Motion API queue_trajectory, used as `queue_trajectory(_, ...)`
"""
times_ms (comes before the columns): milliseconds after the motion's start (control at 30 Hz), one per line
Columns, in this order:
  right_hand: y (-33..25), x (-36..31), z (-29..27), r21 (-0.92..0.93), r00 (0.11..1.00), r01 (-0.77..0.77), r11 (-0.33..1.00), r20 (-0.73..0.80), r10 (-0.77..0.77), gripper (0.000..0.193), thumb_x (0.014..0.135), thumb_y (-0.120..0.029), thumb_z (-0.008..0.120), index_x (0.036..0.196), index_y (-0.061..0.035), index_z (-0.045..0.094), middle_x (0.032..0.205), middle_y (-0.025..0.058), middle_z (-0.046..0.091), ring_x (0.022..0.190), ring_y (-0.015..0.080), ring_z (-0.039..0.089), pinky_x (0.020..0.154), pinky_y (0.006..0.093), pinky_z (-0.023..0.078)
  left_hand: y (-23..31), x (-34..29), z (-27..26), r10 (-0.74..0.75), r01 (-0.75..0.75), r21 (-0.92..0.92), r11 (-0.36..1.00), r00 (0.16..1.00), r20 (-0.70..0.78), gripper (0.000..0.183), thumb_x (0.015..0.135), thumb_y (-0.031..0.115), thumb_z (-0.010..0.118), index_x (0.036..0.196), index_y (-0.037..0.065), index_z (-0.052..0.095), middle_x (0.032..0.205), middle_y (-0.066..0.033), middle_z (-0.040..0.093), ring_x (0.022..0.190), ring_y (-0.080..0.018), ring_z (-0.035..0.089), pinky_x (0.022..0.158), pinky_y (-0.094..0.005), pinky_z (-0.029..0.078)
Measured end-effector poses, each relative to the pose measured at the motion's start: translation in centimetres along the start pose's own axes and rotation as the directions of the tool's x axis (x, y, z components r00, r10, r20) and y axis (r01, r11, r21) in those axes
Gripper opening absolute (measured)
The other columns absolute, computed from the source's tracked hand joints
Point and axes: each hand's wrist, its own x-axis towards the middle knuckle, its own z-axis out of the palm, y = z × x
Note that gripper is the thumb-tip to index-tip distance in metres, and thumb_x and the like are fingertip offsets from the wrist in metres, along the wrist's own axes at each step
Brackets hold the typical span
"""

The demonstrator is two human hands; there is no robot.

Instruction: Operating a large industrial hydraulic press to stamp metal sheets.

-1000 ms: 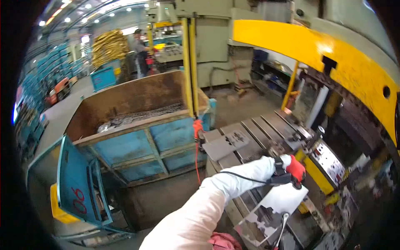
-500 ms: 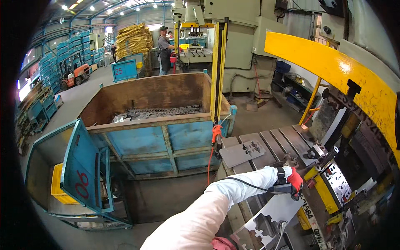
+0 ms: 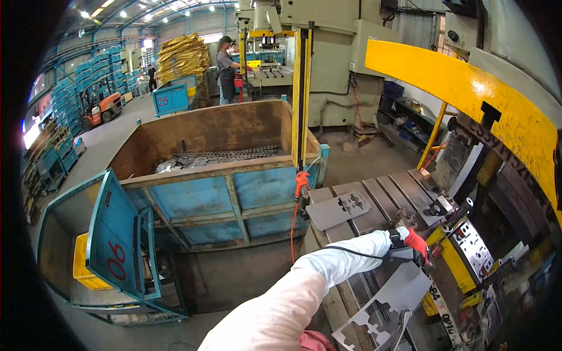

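My left arm, in a pale sleeve, reaches to the right over the slotted machine bed (image 3: 379, 195). My left hand (image 3: 418, 244) wears a red glove, with a dark device and a black cable at the wrist. Its fingers curl downward and are mostly hidden. Just below it, a grey sheet-metal piece (image 3: 404, 288) with jagged cut-outs slants across the bed; whether the fingers grip it cannot be told. A pale looped cord (image 3: 404, 320) lies against this piece. Another flat metal sheet (image 3: 329, 214) with cut-outs rests on the bed's far left corner. My right hand is out of view.
A yellow press guard (image 3: 456, 73) arches over the right side, above a die block with holes (image 3: 473, 248). A yellow post (image 3: 300, 99) stands at the bed's far left corner. Beyond it is a blue scrap bin (image 3: 202, 196). Left stands an open blue crate (image 3: 114, 234). A co-worker (image 3: 226, 70) stands farther back.
My left hand has shifted slightly up and to the right. The jagged sheet-metal piece and the pale cord have moved a little to the right. The whole view has tilted slightly.
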Motion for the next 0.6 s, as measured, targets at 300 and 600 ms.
queue_trajectory(300, -0.7, 0.6, 1.3, -0.028, 1.000, 0.030, 0.999, 0.009, -0.030, 0.031, 0.088, -0.011, 0.052, 0.116, -0.0046, 0.043, 0.088, 0.0053, 0.056, 0.072, 0.0128, 0.053, 0.063, 0.0237, 0.045, 0.6, -0.4, 5.7, 0.112, -0.137, -0.252, 0.958, 0.987, -0.112, 0.044, 0.092, 0.028, 0.037, 0.127, 0.001, 0.041, 0.121, -0.0103, 0.051, 0.110, -0.0199, 0.049, 0.096, -0.0322, 0.037)
queue_trajectory(600, -2.5, -0.8, -0.3, -0.003, 0.968, 0.189, 0.982, -0.167, -0.187, 0.043, 0.087, -0.008, 0.053, 0.128, -0.0032, 0.040, 0.097, 0.0097, 0.061, 0.078, 0.0160, 0.059, 0.067, 0.0250, 0.050, 3.2, -7.5, 9.0, 0.398, -0.388, 0.108, 0.915, 0.834, -0.381, 0.045, 0.094, 0.029, 0.034, 0.130, 0.001, 0.038, 0.126, -0.0109, 0.049, 0.115, -0.0212, 0.048, 0.100, -0.0332, 0.036)
